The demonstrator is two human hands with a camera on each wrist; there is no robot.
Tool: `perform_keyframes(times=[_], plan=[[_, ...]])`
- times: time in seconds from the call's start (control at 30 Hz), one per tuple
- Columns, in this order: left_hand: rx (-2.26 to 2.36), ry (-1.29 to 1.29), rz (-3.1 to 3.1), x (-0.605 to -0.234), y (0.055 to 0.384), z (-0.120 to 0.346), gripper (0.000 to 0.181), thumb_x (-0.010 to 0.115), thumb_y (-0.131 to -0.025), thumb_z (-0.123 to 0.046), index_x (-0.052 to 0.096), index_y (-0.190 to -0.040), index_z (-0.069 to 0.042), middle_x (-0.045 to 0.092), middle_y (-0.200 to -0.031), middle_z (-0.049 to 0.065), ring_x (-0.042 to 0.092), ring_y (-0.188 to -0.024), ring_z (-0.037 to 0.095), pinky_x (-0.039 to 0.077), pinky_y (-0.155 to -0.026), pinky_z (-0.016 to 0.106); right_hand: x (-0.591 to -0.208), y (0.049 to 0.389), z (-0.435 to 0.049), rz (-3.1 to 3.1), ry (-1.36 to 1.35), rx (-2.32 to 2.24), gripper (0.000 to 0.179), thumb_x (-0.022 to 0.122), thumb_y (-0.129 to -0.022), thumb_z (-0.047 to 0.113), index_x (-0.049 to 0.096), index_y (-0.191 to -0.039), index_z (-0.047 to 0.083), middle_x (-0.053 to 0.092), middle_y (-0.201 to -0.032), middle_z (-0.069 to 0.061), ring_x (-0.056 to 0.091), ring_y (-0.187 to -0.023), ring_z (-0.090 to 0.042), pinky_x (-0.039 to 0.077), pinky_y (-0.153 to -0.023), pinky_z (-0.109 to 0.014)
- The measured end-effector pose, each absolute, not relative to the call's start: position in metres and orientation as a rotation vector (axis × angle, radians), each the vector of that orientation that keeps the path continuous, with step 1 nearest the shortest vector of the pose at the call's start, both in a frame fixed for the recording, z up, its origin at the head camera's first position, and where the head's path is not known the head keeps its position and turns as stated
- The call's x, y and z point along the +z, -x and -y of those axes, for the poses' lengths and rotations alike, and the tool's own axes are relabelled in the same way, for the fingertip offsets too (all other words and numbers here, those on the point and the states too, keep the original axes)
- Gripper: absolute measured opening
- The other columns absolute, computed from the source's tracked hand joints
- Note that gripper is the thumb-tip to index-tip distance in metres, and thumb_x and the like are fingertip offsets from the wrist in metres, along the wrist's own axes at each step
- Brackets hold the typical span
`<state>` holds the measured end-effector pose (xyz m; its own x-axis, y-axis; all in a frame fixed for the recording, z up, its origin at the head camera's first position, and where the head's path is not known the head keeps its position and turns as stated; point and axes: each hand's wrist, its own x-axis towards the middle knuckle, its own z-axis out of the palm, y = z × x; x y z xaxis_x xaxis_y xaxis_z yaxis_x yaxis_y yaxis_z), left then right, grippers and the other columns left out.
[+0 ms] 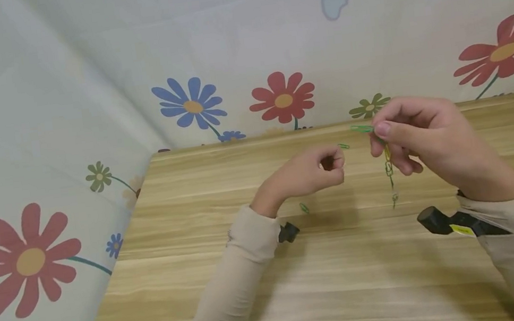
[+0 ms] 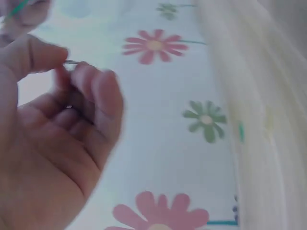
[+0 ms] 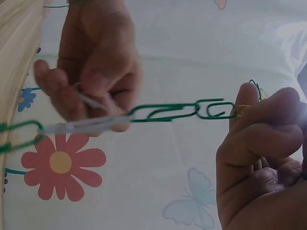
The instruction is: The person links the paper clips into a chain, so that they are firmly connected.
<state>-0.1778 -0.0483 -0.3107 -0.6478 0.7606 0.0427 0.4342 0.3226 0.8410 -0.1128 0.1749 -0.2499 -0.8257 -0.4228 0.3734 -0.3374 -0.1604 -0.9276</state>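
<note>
Between thumb and fingers my right hand (image 1: 433, 144) pinches a chain of linked paper clips (image 1: 389, 167). A green paper clip (image 1: 361, 129) sticks out leftward from those fingertips, and the rest of the chain hangs below them. Green, white and yellow clips show in the right wrist view, where a white clip (image 3: 79, 125) crosses in front of the other hand. Just left of the chain, my left hand (image 1: 308, 171) pinches a thin pale paper clip (image 3: 91, 99) between thumb and fingertips. Most of that clip is hidden by the fingers.
Two loose green paper clips lie on the wood-grain table (image 1: 171, 203): one clip (image 1: 304, 208) near the left wrist, another clip (image 1: 343, 146) beyond the left hand. Behind the table hangs a flower-print cloth (image 1: 232, 35). A black wrist camera (image 1: 438, 221) juts from the right sleeve.
</note>
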Motion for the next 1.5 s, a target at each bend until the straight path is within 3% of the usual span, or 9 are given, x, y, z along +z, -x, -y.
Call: perform_keyframes(times=[0.23,0.43,0.67,0.93,1.2,1.33,1.5], plan=[[1.675,-1.262,-1.953,-0.283,0.164,0.053,0.007,0.060,-0.088,0.000,0.054,-0.092,-0.001,0.053,-0.079,0.012,0.051,-0.067,0.025,0.045,-0.057,0.033,-0.254,0.113,-0.174,-1.951,0.924,-2.164,0.008,0.048,-0.095,-0.005,0.055,-0.097,-0.009,0.056,-0.075,-0.014,0.040,-0.043,-0.022,0.023,-0.034,-0.033],[1.858,-1.307,-1.959,-0.268,0.152,0.055,0.024,0.061,-0.088,0.005,0.056,-0.111,0.006,0.057,-0.084,0.012,0.054,-0.068,0.025,0.047,-0.058,0.036,-0.252,0.111,-0.169,-2.002,0.923,-2.102,0.007,0.048,-0.096,-0.003,0.054,-0.094,-0.007,0.053,-0.072,-0.015,0.040,-0.043,-0.023,0.026,-0.035,-0.033],[2.047,-1.326,-1.987,-0.262,0.145,0.053,0.015,0.063,-0.085,0.008,0.058,-0.099,0.007,0.062,-0.086,0.017,0.060,-0.071,0.029,0.051,-0.061,0.041,-0.252,0.109,-0.166,-2.062,0.919,-2.097,0.008,0.048,-0.096,-0.001,0.054,-0.092,-0.005,0.053,-0.071,-0.015,0.042,-0.043,-0.022,0.027,-0.035,-0.034],[2.098,-1.306,-1.957,-0.259,0.141,0.052,0.011,0.061,-0.085,0.009,0.058,-0.095,0.007,0.061,-0.085,0.019,0.058,-0.071,0.027,0.051,-0.059,0.040,-0.256,0.112,-0.165,-2.052,0.971,-2.060,0.008,0.049,-0.095,-0.004,0.055,-0.090,-0.003,0.054,-0.069,-0.012,0.042,-0.042,-0.021,0.027,-0.034,-0.033],[2.225,-1.321,-1.922,-0.256,0.139,0.053,0.010,0.058,-0.084,0.013,0.057,-0.093,0.008,0.060,-0.089,0.013,0.060,-0.071,0.029,0.053,-0.056,0.040,-0.258,0.114,-0.164,-2.045,0.983,-2.016,0.009,0.049,-0.094,-0.005,0.055,-0.089,-0.003,0.053,-0.068,-0.010,0.041,-0.042,-0.021,0.026,-0.033,-0.034],[2.239,-1.295,-1.915,-0.255,0.137,0.052,0.009,0.058,-0.084,0.011,0.057,-0.093,0.008,0.059,-0.087,0.013,0.057,-0.068,0.030,0.052,-0.054,0.040,-0.259,0.114,-0.164,-2.043,0.983,-1.959,0.009,0.049,-0.095,-0.004,0.058,-0.096,-0.001,0.057,-0.072,-0.012,0.041,-0.041,-0.022,0.028,-0.033,-0.033],[2.181,-1.264,-1.956,-0.255,0.135,0.051,0.007,0.059,-0.086,0.006,0.059,-0.094,0.006,0.058,-0.082,0.014,0.051,-0.061,0.027,0.050,-0.053,0.038,-0.258,0.117,-0.161,-2.083,1.063,-1.766,0.029,0.046,-0.096,-0.004,0.056,-0.121,0.006,0.064,-0.087,-0.015,0.042,-0.036,-0.018,0.032,-0.029,-0.029]])
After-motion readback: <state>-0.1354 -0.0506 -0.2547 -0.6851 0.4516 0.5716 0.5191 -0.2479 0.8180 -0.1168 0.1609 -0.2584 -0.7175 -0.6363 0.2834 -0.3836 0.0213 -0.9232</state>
